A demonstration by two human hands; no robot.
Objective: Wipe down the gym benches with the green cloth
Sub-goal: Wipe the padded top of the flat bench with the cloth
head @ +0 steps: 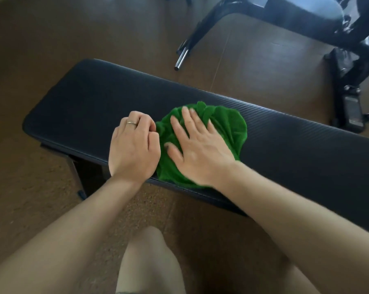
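A black padded gym bench [84, 98] runs across the middle of the view, from the left edge down to the right. On its near half lies the crumpled green cloth [228, 126]. My right hand [197, 149] lies flat on the cloth with straight, spread fingers, pressing it onto the pad. My left hand [134, 145] sits just left of the cloth at the bench's near edge; its fingers are curled under, and their tips at the cloth's left edge are hidden. A ring shows on one finger.
A second black bench or machine frame [306, 15] stands at the back right, with a chrome bar end [180, 60] on the brown floor and a black base foot [348, 107] by the bench's far right. My knee [149, 257] is below the bench.
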